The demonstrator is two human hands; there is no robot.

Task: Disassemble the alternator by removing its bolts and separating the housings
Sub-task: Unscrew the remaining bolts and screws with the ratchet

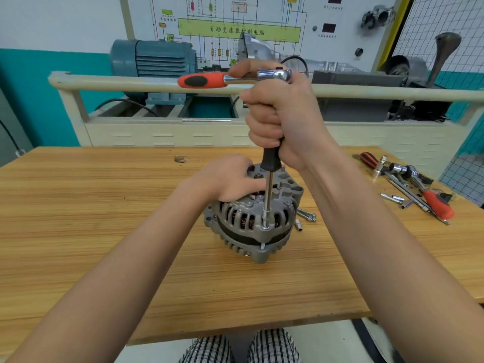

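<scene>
You are on the bolt-removal step: the alternator point(252, 218) stands on the tabletop point(104, 205), its housings not yet apart, with the socket point(266, 223) seated on a rim bolt. Your right hand point(281, 119) is raised above the alternator, fist wrapped around the upright driver point(271, 163), a ratchet point(235, 78) on top. Your left hand point(230, 179) presses on the top housing, fingers spread. Next, keep the shaft vertical while turning

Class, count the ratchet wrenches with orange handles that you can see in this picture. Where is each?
2. One ratchet is held up in the right hand above the alternator. The other ratchet lies in the tool pile on the table, far right. More may be hidden there.
</scene>
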